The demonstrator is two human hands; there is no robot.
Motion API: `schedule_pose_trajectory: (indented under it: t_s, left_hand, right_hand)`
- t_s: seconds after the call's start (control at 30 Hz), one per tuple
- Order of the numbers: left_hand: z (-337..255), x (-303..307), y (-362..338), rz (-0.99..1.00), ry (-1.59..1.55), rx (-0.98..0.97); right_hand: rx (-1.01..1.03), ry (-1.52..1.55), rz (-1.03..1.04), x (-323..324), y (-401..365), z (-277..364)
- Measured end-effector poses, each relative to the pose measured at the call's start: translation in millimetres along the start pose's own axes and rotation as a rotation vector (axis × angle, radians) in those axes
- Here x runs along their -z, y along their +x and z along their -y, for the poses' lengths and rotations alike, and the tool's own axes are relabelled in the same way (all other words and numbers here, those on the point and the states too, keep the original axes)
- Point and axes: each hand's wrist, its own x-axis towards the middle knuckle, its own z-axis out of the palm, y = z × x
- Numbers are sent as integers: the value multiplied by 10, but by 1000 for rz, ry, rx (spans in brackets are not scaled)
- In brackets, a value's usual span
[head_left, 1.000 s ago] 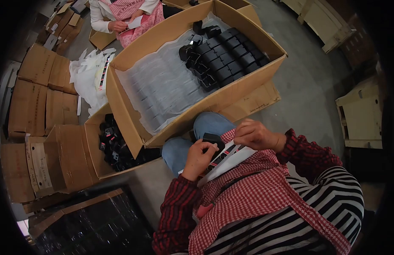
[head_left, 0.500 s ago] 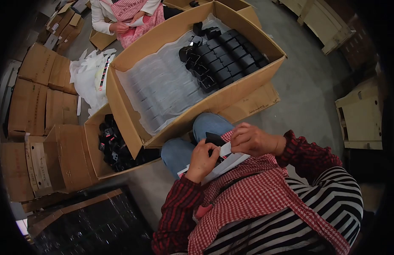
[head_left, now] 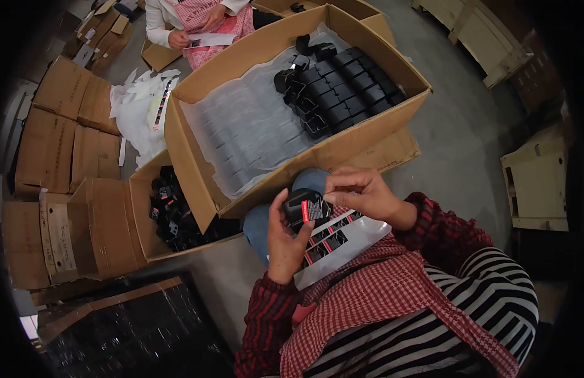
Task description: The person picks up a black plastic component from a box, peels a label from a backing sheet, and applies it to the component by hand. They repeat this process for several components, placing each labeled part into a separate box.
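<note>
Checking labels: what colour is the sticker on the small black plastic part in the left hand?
Red and white sticker on the small black plastic part; head view.

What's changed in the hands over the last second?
The left hand has lifted the black part off the lap, now bearing a red-and-white label; the right hand pinches its top edge. The label sheet stays on the lap. Cardboard boxes unmoved.
</note>
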Motion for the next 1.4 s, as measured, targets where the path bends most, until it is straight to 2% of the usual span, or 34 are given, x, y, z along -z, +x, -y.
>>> schedule_pose_trajectory:
  t_s: [0.1, 0.23, 1.3, 1.4]
  left_hand:
    - [-299, 16, -82, -117, -246, 91]
    - [-376, 102, -194, -176, -242, 112]
    - [-412, 151, -254, -141, -331, 133]
    - [-390, 157, -252, -141, -341, 123]
  right_hand:
    - [-56, 80, 17, -164, 146, 23]
    - [32, -62, 99, -278, 288, 79]
    - [-7, -63, 108, -380, 290, 159]
    - [-63, -87, 100, -384, 293, 172]
